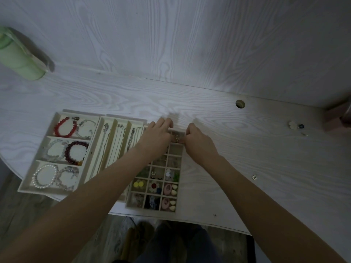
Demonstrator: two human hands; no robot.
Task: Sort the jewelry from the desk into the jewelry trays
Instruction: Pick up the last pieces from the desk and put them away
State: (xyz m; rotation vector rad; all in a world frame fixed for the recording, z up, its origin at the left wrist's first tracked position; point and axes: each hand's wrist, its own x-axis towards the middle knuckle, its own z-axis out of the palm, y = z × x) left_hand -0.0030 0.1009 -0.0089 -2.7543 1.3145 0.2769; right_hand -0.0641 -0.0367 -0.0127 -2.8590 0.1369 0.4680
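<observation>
Three cream jewelry trays sit side by side on the white desk. The bracelet tray (24, 185) holds bead and pearl bracelets, the necklace tray (98, 141) holds thin chains, and the grid tray (179, 186) holds earrings in small compartments. My left hand (157, 135) is at the grid tray's far end, fingers curled over its rim. My right hand (199, 143) is at the tray's far right corner, its fingertips pinched at small gold hoop earrings (177, 138) in the top compartment. Loose pieces lie on the desk: a small white earring (254, 177) and a little cluster (296, 125) far right.
A green cylinder (19, 56) lies at the far left against the back panel. A round cable hole (240, 104) is in the desk behind my right hand. A brown object (340, 114) stands at the right edge. The desk's curved front edge runs just below the trays.
</observation>
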